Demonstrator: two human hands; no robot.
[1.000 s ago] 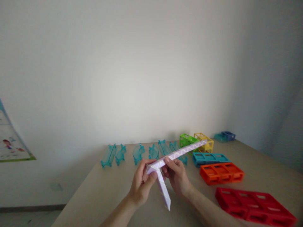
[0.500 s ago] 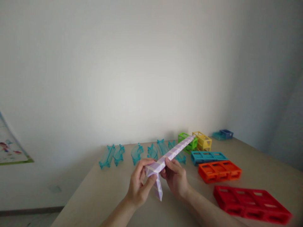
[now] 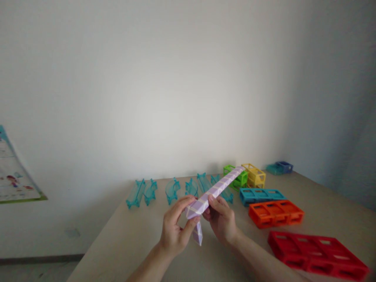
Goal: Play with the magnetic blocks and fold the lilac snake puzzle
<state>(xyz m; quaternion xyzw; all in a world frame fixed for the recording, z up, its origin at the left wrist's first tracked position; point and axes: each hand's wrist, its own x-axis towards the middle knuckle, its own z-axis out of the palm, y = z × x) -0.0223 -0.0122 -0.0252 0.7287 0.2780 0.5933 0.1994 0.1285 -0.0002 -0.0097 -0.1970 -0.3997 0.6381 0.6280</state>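
Observation:
Between my two hands, above the table, is a twisty snake puzzle [image 3: 219, 188] made of lilac segments with pale bands. Its long straight part slants up to the right, away from me. A short pointed part [image 3: 198, 235] hangs down beneath the near end. My left hand [image 3: 176, 227] pinches the near end, fingers on top and thumb below. My right hand [image 3: 222, 219] grips the straight part a little further along, its thumb on the side and the other fingers mostly hidden underneath.
Several clear teal track-like pieces [image 3: 136, 194] lie along the back. To the right are a green frame [image 3: 241, 180], a yellow frame [image 3: 255, 176], a blue frame [image 3: 261, 196], an orange frame [image 3: 276, 213] and a red frame [image 3: 317, 254]. Blue pieces [image 3: 284, 167] sit at the far corner, against the wall.
The near end of the snake puzzle has tilted slightly, and less of its short hanging part shows. Both hands keep their hold. The whole scene has shifted a little to the right in view.

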